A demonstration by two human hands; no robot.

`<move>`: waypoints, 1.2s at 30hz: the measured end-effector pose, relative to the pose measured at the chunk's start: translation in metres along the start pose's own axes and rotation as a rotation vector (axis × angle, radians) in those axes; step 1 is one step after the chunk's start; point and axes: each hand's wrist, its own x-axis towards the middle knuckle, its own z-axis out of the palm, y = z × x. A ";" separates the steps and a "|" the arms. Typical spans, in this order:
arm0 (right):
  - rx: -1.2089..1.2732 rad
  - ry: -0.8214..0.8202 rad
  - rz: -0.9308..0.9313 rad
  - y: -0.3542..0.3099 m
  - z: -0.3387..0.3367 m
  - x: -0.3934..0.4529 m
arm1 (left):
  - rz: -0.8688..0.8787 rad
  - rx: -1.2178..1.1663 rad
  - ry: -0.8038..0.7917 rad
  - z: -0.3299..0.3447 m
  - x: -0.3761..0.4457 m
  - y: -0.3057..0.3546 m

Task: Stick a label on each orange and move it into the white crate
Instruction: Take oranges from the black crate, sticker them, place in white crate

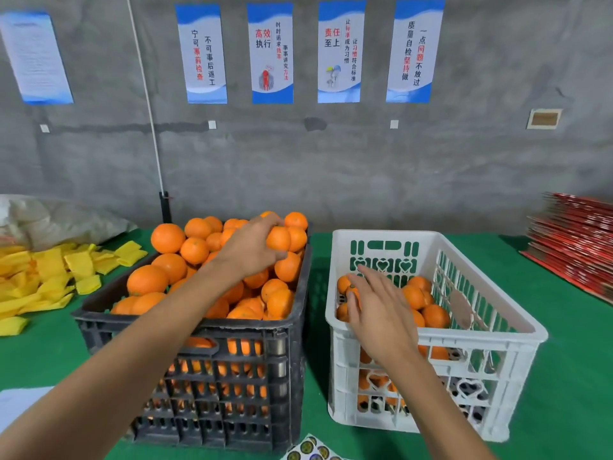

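A black crate (292,343) heaped with oranges stands at centre left. My left hand (252,244) reaches over the heap and grips one orange (278,239) near the far right corner. To the right stands the white crate (431,333) with several oranges in its bottom. My right hand (378,307) is inside it with fingers spread, over an orange (352,291) at the left side; it holds nothing. A sheet of round labels (310,449) lies at the front edge, between the crates.
The crates sit on a green table (564,343). Yellow foam sleeves (49,277) are piled at the left, with a white sack (59,217) behind them. Red flat cartons (574,240) are stacked at the right. A white paper (16,403) lies at the front left.
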 end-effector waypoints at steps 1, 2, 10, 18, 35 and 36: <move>0.055 0.016 -0.063 -0.003 -0.002 -0.001 | 0.018 -0.061 0.070 -0.007 -0.016 0.010; 0.127 0.032 -0.129 -0.009 -0.005 -0.004 | 0.040 -0.129 0.126 -0.012 -0.034 0.021; 0.650 0.458 -0.272 -0.047 -0.005 -0.074 | 0.148 -0.582 0.191 0.016 -0.178 0.079; 0.481 -0.003 -0.266 -0.009 0.040 -0.172 | -0.246 -1.037 -0.220 0.122 -0.264 0.059; 0.514 -0.519 -0.250 0.029 0.075 -0.211 | -0.461 -1.085 -0.176 0.186 -0.302 0.032; 0.501 -0.499 -0.268 0.027 0.074 -0.211 | -0.461 -1.091 -0.176 0.186 -0.303 0.033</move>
